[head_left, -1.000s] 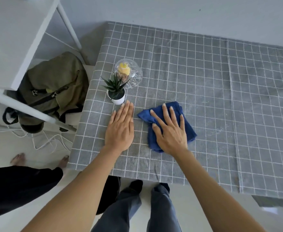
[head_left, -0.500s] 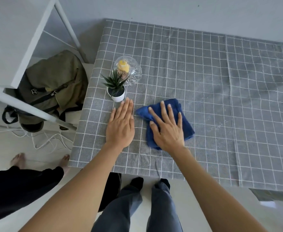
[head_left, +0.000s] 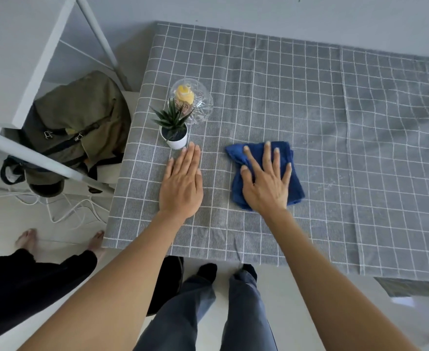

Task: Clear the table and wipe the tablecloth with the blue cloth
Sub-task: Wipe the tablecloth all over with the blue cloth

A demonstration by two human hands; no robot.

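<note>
The right hand (head_left: 268,183) lies flat on the blue cloth (head_left: 265,173), fingers straight and spread apart, pressing the folded cloth onto the grey checked tablecloth (head_left: 309,122) near the table's front edge. The left hand (head_left: 181,184) rests palm down on the tablecloth just left of the cloth, apart from it, its fingers straight and held together, their tips just short of the plant (head_left: 174,127). That plant is a small spiky green one in a white pot, upright near the table's left edge. Right behind it, touching or nearly so, stands a clear cut-glass bowl (head_left: 192,100) with something yellow inside; what else it holds cannot be told. The tablecloth's right half shows a lengthwise crease and some wrinkles. To the left of the table, on the floor under a white shelf frame (head_left: 31,59), sits an olive backpack (head_left: 79,125) with white cables (head_left: 64,211) beside it. Bare feet (head_left: 27,239) of another person in dark clothes show at lower left.
</note>
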